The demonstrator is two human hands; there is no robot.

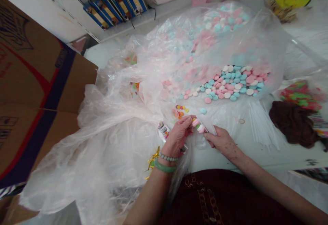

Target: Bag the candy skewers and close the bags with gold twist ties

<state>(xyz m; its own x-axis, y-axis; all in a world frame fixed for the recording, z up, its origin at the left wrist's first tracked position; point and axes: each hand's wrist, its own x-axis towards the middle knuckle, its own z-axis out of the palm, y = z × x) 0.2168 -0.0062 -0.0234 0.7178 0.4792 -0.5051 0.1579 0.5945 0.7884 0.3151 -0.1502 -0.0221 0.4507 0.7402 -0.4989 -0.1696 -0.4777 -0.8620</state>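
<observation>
My left hand [180, 129], with a beaded bracelet and a green bangle at the wrist, pinches the far end of a short row of pink, green, white and yellow candies [199, 126]. From the other side, my right hand [221, 143] grips a flat white strip or small bag [209, 126] that lies along that row. Whether the candies are on a stick or inside the bag, I cannot tell. Beneath my left hand is a printed packet [163, 131], partly hidden. One pale blue candy [203, 110] lies just beyond my hands, beside several small yellow and orange candies [182, 108].
Behind my hands spreads a large clear plastic bag [271, 50] with pink, blue and white candies [235, 81]. White sticks [265, 124] and a brown cloth [292, 124] lie at right. A cardboard box [77, 81] stands left; blue-and-wood devices [115, 4] sit on a shelf.
</observation>
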